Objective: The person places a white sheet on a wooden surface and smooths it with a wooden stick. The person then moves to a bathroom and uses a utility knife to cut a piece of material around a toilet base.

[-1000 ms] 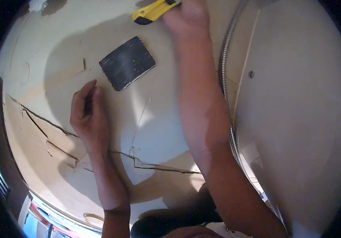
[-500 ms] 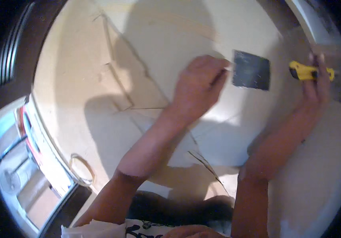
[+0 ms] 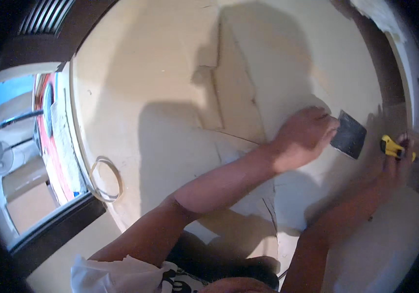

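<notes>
Left hand (image 3: 303, 137) (outstretched) fingers touch dark pad (image 3: 348, 135).

dark square pad (image 3: 349, 135) flat, yellow knife (image 3: 393, 147) gripped

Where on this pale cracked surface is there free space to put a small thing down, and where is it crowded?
Free: the wide pale surface between the wire loop and the raised cracked slab, and the stretch above the left hand. Crowded: the right side, where the left hand touches the dark square sheet and the right hand is on the yellow knife.
</notes>
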Demonstrator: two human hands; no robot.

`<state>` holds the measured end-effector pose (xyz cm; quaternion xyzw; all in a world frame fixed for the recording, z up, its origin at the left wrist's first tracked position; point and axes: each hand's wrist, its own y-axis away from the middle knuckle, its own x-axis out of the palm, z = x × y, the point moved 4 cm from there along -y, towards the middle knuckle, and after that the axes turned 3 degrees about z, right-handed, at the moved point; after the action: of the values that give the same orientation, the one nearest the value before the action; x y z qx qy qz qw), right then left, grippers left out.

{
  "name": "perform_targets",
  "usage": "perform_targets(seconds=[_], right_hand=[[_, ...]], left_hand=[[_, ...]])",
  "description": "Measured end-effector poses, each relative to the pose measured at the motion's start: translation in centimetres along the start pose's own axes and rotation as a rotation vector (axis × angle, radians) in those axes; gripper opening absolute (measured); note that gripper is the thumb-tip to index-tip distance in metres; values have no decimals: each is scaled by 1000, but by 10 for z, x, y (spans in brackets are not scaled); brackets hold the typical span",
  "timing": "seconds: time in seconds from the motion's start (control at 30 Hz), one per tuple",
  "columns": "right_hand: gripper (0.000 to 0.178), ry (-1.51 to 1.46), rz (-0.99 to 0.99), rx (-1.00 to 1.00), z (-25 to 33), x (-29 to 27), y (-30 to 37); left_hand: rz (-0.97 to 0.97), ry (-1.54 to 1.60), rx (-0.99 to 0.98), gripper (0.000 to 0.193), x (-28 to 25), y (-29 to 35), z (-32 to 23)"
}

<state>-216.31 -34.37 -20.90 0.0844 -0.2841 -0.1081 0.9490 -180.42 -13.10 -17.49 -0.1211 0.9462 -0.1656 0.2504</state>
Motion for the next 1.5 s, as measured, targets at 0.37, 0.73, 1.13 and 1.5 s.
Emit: perform_targets(seconds=[0.37, 0.73, 1.13, 1.5], right_hand=[[17, 196, 61, -93, -21, 92, 80], [13, -266, -201, 115, -73, 93, 86], [27, 926, 1, 318, -91, 156, 189], [41, 1597, 680, -939, -169, 297, 120]], left_hand=[[-56, 81, -184, 15, -15, 1, 5], [-148, 93, -304, 12, -38, -4, 13], [-593, -262, -530, 18, -137, -9, 46], [-847, -128, -695, 20, -150, -5, 66]])
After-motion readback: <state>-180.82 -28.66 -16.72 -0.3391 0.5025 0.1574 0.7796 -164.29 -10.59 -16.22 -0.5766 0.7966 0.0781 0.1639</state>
